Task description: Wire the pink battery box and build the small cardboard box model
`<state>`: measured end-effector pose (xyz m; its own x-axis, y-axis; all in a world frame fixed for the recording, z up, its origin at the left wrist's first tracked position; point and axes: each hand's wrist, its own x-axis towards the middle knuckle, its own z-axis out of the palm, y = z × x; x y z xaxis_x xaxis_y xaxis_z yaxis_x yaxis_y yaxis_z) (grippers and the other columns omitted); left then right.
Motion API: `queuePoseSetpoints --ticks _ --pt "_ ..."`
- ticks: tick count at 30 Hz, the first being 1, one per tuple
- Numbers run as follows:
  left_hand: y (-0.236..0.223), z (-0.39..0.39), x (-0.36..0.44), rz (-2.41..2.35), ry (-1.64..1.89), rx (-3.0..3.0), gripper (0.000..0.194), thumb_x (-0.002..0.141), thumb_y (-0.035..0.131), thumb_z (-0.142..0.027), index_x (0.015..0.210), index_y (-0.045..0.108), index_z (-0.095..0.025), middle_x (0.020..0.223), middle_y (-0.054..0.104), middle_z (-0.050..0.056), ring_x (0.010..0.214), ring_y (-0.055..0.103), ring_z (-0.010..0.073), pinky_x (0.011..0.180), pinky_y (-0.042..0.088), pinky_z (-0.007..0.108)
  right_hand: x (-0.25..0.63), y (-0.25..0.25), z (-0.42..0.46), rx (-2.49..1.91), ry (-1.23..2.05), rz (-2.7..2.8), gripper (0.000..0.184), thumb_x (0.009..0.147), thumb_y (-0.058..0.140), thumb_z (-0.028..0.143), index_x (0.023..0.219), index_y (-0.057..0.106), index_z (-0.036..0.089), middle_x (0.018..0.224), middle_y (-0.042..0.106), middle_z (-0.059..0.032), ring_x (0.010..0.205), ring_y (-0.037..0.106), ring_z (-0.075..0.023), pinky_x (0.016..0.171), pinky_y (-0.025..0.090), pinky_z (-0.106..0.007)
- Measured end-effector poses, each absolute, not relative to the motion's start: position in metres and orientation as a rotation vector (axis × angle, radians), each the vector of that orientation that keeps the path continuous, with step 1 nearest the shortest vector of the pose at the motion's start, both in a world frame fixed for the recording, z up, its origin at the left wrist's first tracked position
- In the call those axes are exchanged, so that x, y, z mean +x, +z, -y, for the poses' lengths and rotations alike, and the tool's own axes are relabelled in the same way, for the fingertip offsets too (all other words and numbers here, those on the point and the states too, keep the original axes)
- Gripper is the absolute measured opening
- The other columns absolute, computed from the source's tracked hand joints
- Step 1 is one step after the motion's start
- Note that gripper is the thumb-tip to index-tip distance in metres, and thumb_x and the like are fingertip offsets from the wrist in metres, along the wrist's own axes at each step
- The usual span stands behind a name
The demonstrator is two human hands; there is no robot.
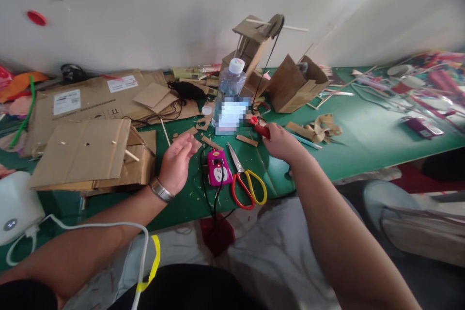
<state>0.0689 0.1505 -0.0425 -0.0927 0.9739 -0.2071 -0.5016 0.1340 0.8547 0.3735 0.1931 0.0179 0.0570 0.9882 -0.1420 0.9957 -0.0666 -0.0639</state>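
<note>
My left hand (177,161), with a metal watch (162,190) on its wrist, is half curled with nothing visible in it. Its fingertips are near small cardboard scraps (211,143). My right hand (279,141) is closed around the red handle of a tool (262,131); its working end is partly hidden, so the kind is unclear. Between my hands lie a purple power socket box (218,168) with black cords plugged in and scissors (237,160) with one red and one yellow handle. A clear bottle (232,80) stands behind a blurred-out bright rectangle (232,115).
To the left sits a cardboard box structure (83,155), with flat cardboard (87,92) behind it. At the back stands a cardboard model (254,41) with a black cord, beside an open cardboard box (294,82). A white device (18,203) with a cable occupies the near left.
</note>
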Motion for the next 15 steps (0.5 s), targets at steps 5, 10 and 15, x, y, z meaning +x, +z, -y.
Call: queuePoseSetpoints --ticks 5,10,15 --pt "-0.043 -0.148 0.071 -1.000 1.375 0.711 0.035 0.087 0.073 -0.023 0.121 0.066 -0.020 0.135 0.065 0.011 0.125 0.065 0.0211 0.112 0.051 0.039 0.374 0.009 -0.198 2.282 -0.145 -2.123 0.044 0.092 0.055 0.019 0.135 0.059 0.011 0.128 0.068 -0.0234 0.117 0.065 -0.0396 0.094 0.048 -0.046" --pt "-0.050 -0.143 0.070 -1.050 1.288 0.975 0.028 0.086 0.073 -0.022 0.114 0.066 -0.019 0.118 0.068 0.008 0.115 0.066 0.0196 0.111 0.050 0.040 0.353 0.008 -0.196 2.280 0.027 -2.234 0.040 0.094 0.059 0.028 0.131 0.063 0.014 0.133 0.064 -0.0237 0.122 0.058 -0.0440 0.101 0.043 -0.054" --pt "-0.055 -0.143 0.070 -1.046 1.253 1.061 0.024 0.085 0.072 -0.020 0.108 0.066 -0.020 0.110 0.068 0.005 0.105 0.065 0.0188 0.104 0.053 0.037 0.330 0.012 -0.186 2.217 0.074 -2.472 0.025 0.093 0.065 0.035 0.110 0.069 0.016 0.118 0.067 -0.0182 0.110 0.059 -0.0364 0.097 0.043 -0.048"
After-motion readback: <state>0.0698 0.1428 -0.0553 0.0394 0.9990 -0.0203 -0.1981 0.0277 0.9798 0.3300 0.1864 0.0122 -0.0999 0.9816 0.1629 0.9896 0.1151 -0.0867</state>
